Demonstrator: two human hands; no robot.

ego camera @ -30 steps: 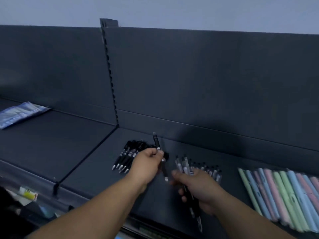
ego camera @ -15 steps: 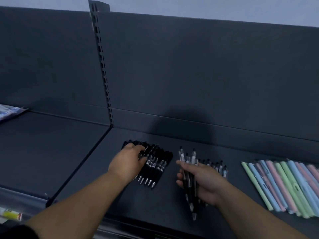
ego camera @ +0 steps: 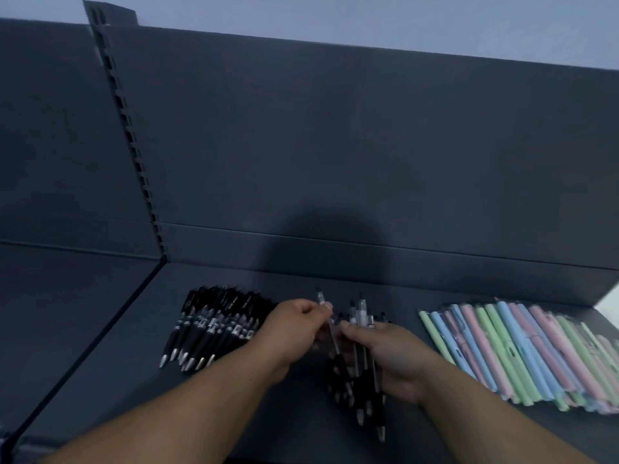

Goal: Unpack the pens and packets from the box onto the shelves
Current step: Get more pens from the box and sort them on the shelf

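Gripped in the right hand [ego camera: 388, 356], curled round it near the front of the shelf [ego camera: 100, 363]: a bundle of clear-barrelled pens [ego camera: 363, 376], tips hanging toward six o'clock and clickers toward twelve, probably kept loosely fanned so that one can be drawn off at a time. Pinched by thumb and fingertips of the left hand [ego camera: 294, 333], just at nine o'clock of the right and almost touching it: a single pen [ego camera: 330, 324] at the bundle's edge, seemingly for drawing free and sorting. Both hands close together, each clamped on pens. Farther toward nine o'clock, flat on the shelf: a heap of black pens [ego camera: 214, 326], tips all toward seven o'clock, likely grouped by kind. Toward three o'clock, well apart from the black ones: pastel pens [ego camera: 522, 349] in a neat side-by-side row. No box or packets in view. By the look of it, well into the sorting, with the bundle not yet laid down.
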